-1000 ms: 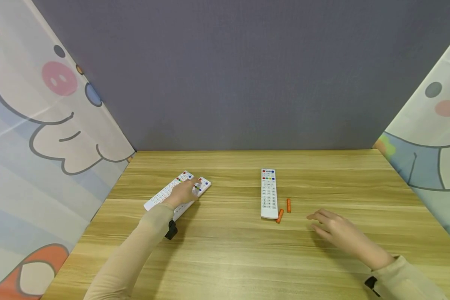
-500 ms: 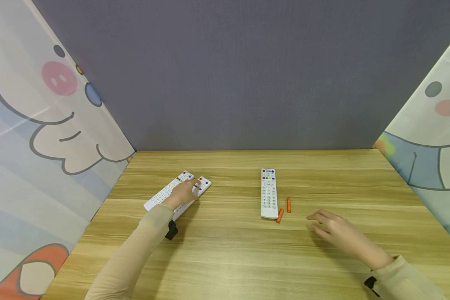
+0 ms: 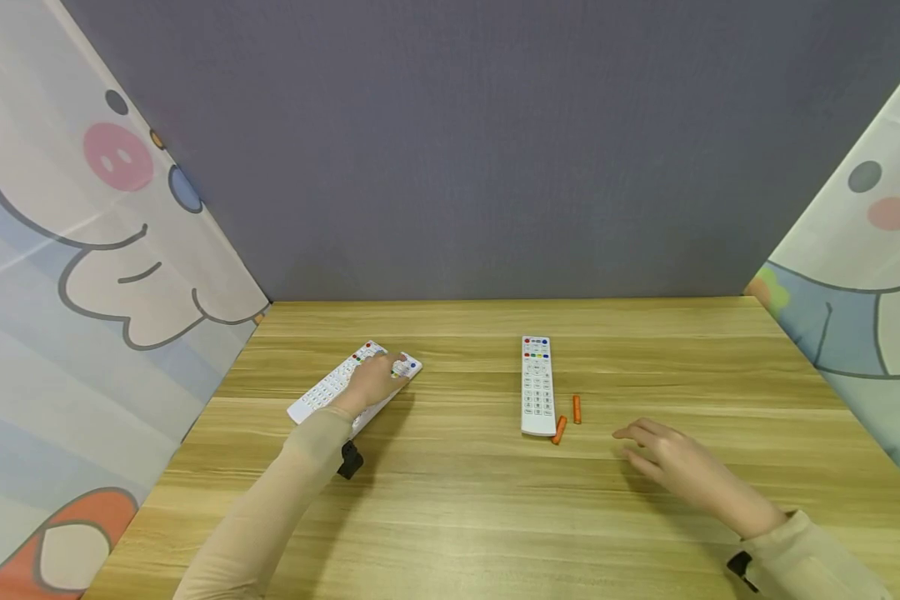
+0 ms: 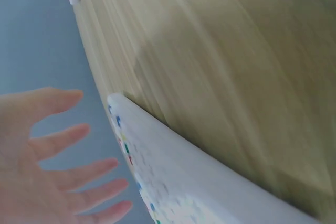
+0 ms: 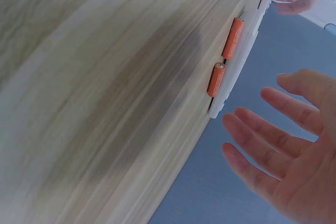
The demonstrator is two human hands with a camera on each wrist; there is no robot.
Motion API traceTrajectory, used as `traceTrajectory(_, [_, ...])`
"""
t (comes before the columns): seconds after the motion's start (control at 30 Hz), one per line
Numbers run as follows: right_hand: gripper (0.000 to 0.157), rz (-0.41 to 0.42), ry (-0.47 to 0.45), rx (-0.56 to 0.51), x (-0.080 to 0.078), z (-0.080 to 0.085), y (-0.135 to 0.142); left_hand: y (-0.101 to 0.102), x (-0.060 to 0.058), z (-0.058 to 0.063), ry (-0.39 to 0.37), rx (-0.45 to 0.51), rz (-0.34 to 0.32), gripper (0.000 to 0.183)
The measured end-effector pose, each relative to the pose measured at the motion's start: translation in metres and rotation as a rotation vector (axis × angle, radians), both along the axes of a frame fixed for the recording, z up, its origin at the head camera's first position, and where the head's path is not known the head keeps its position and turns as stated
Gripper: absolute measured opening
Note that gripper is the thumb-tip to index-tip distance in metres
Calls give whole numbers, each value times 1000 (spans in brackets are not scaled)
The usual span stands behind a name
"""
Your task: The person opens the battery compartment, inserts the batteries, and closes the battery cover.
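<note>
My left hand hovers over two white remote controls at the left, its fingers spread and holding nothing in the left wrist view. One remote shows its keypad left of the hand. The other remote is partly hidden under the hand and wrist; its long white side fills the lower left wrist view. A third white remote lies face up near the middle. Two orange batteries lie beside its lower right edge. Right of them my right hand hangs over the table, fingers loosely spread with nothing held.
The wood-grain table ends at a grey upright panel behind. Cloth with cartoon animals hangs at the left and right. Black wrist devices sit at both cuffs.
My left hand has moved slightly to the right and away from me, covering more of the second remote. The right hand, batteries and remotes stay in place.
</note>
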State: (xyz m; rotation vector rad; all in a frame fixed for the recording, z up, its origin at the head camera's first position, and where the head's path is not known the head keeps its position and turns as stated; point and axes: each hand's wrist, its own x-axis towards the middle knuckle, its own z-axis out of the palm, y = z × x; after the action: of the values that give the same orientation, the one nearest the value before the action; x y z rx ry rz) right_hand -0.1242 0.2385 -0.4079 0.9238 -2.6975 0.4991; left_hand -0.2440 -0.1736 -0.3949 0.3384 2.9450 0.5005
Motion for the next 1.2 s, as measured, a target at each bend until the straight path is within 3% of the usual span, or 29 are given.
traceTrajectory(0.4, [22, -5, -22, -7, 1, 2, 0, 34, 3, 4, 83, 107, -61, 41])
traceTrajectory(0.7, [22, -5, -25, -19, 1, 1, 0, 67, 1, 0, 31, 245, -116, 42])
traceTrajectory(0.93, [22, -13, -52, -24, 1, 1, 0, 93, 1, 1, 1, 218, -169, 42])
traceTrajectory(1.2, [23, -24, -57, -23, 0, 1, -1, 123, 4, 2, -48, 262, -185, 42])
